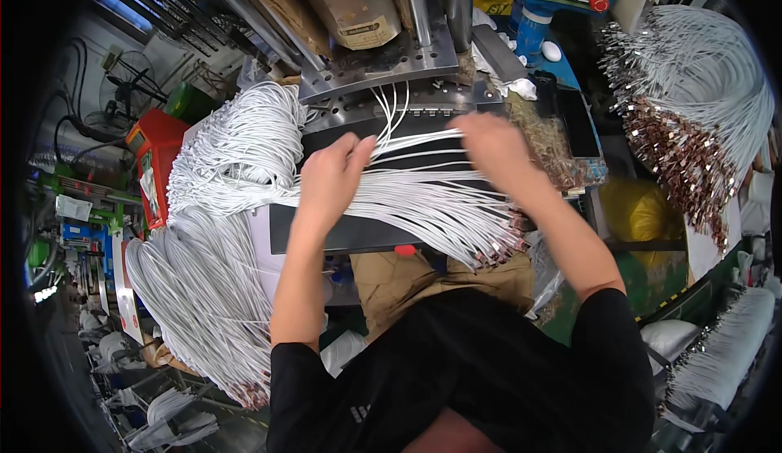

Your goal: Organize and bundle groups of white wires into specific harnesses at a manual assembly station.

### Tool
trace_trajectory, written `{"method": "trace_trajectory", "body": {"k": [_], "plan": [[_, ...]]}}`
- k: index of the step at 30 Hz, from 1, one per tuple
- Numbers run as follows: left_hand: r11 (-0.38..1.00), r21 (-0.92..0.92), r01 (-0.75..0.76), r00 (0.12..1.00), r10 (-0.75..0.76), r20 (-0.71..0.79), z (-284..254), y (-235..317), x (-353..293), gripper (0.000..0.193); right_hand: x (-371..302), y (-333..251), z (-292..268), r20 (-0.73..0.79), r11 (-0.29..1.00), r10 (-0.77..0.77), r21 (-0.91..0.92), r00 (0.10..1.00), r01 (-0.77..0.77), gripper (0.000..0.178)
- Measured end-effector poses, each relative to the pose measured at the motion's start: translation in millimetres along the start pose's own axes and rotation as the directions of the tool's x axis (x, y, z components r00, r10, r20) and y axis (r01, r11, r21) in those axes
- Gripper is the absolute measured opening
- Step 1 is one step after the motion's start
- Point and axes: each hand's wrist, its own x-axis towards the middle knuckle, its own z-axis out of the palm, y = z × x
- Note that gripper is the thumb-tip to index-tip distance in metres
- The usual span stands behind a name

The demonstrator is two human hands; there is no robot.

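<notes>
A fan of white cables (432,206) lies across the black work surface in front of me, its brownish connector ends (503,245) spread at the right near my lap. My left hand (332,178) is closed at the left of the fan, thumb and fingers on several white cables. A few cables (393,113) run from there up to the slotted metal fixture (432,112) of the press. Slightly smeared by motion, my right hand (494,150) is closed around the right part of some upper cables; its fingertips are partly hidden.
The steel press (379,78) with its columns stands directly ahead. Large bundles of white cables (236,143) lie at my left, and another coiled bundle (692,70) sits at the far right. A control box with a red button (597,0) is at the back right.
</notes>
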Motion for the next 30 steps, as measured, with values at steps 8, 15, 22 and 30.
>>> {"method": "trace_trajectory", "body": {"k": [8, 15, 22, 30], "plan": [[0.408, -0.636, 0.655, 0.699, -0.005, 0.715, 81, 11, -30, 0.030, -9, 3, 10, 0.033, 0.969, -0.243, 0.040, 0.969, 0.242, 0.030], [0.344, -0.787, 0.512, 0.823, 0.065, 0.564, 92, 8, -4, 0.029, 17, 15, 28, 0.188, 0.447, 0.134, 0.865, 0.973, -0.229, 0.033], [0.248, -0.856, 0.454, 0.890, -0.155, 0.428, 95, -4, 41, 0.031, -5, 29, 30, 0.254, 0.810, 0.097, 0.541, 0.962, -0.224, 0.030], [0.099, -0.865, 0.492, 0.856, -0.238, 0.459, 103, -28, 71, 0.035, 33, 46, 47, -0.153, 0.977, -0.184, -0.140, 0.971, 0.163, 0.038]]}}
